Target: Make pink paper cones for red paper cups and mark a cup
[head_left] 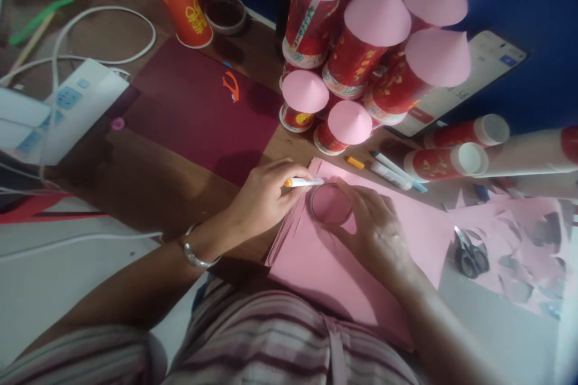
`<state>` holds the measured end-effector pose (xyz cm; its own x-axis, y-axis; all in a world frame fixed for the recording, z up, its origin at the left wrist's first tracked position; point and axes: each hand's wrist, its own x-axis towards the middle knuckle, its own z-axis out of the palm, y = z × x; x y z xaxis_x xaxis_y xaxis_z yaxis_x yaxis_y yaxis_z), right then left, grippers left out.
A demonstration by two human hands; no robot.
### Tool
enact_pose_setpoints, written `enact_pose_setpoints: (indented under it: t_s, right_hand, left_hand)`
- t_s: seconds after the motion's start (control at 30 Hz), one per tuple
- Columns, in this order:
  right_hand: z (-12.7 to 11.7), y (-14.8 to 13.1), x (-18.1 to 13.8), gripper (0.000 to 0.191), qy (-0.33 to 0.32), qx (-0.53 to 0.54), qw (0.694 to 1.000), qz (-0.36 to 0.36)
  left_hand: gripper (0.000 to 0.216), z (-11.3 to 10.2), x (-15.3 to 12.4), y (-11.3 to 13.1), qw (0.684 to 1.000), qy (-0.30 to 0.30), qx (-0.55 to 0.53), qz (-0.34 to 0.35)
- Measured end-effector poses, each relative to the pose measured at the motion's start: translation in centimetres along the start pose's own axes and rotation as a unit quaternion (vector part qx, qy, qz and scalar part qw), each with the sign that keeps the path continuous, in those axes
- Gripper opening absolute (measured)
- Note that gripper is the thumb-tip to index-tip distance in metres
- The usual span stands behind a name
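Note:
My left hand (270, 195) is closed around a white marker with a yellow end (301, 182). The marker's tip lies at the upper left edge of a thin round ring (311, 209). My right hand (377, 222) grips this ring at its right side, thumb below and fingers above, pressing it on the paper. Pink paper shows through the ring's middle. Under both is a stack of pink paper sheets (311, 258), its left edges slightly fanned. A loose orange pen cap (355, 162) sits just beyond the stack, near a capped white marker (391, 176).
Several red paper cups topped with pink cones (377, 17) stand at the back. Black-handled scissors (471, 255) rest by cut pink scraps (519, 252) on the right. Red cups (445, 162) lie behind. Left are a maroon sheet (194, 114), a power strip (76, 114) and white cables.

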<state>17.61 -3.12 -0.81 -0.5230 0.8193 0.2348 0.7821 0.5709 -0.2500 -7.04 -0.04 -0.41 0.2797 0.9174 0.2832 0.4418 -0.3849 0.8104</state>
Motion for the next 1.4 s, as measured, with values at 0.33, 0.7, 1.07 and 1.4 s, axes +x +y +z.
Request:
enact_pose_setpoints:
  t_s: [0.33,0.7,1.07,1.4]
  right_hand:
    - [-0.2,-0.2,0.3,0.070,0.000,-0.003,1.000,-0.003]
    - [0.1,0.0,0.2,0.068,0.009,0.000,1.000,-0.004]
    - [0.1,-0.1,0.3,0.062,0.016,0.000,1.000,0.002]
    - [0.1,0.1,0.0,0.071,0.005,-0.012,1.000,-0.004]
  left_hand:
    - [0.017,-0.1,-1.7,0.4,0.978,-0.006,0.181,0.104]
    - [0.024,-1.2,-0.2,0.5,0.970,-0.093,0.207,0.091]
    - [0.017,-2.3,-1.1,0.4,0.971,-0.094,0.200,0.089]
    - [0.018,-2.1,-4.4,1.9,0.958,-0.058,0.261,0.105]
